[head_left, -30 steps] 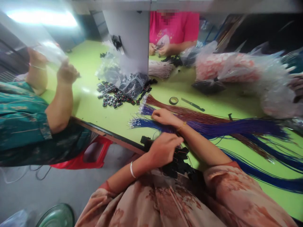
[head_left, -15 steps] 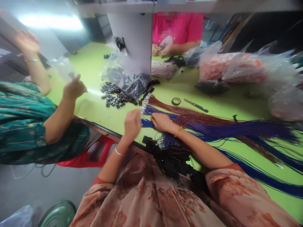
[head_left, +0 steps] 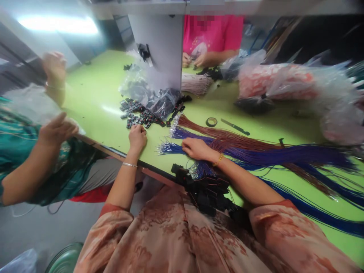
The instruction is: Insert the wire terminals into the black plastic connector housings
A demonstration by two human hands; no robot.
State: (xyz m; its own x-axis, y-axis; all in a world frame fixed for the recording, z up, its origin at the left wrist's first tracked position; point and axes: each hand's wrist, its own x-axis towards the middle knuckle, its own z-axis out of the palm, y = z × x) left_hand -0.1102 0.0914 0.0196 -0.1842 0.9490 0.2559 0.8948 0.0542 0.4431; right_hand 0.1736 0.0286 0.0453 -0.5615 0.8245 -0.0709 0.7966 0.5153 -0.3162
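Note:
My left hand (head_left: 138, 138) is at the front edge of a pile of small black plastic connectors (head_left: 133, 110). Its fingers are curled together, and whatever they may hold is hidden. My right hand (head_left: 196, 148) lies closed over a bundle of blue wires (head_left: 174, 148), whose metal-tipped ends fan out to its left. Behind it run purple-blue wires (head_left: 256, 156) and brown wires (head_left: 204, 130), also with silvery terminals at their left ends. Black housings with wires in them (head_left: 204, 189) are heaped at the table's front edge, beside my right forearm.
A roll of black tape (head_left: 211, 122) and a knife (head_left: 235, 127) lie behind the wires. Plastic bags (head_left: 163, 102) of black parts stand by a grey post (head_left: 159, 45). One co-worker in green (head_left: 19, 151) sits at left with a clear bag; another in pink (head_left: 213, 34) sits opposite.
My left hand has moved left, away from the wire ends to the connector pile. My right hand has barely moved. The co-worker at left has drawn a clear bag toward the table's edge.

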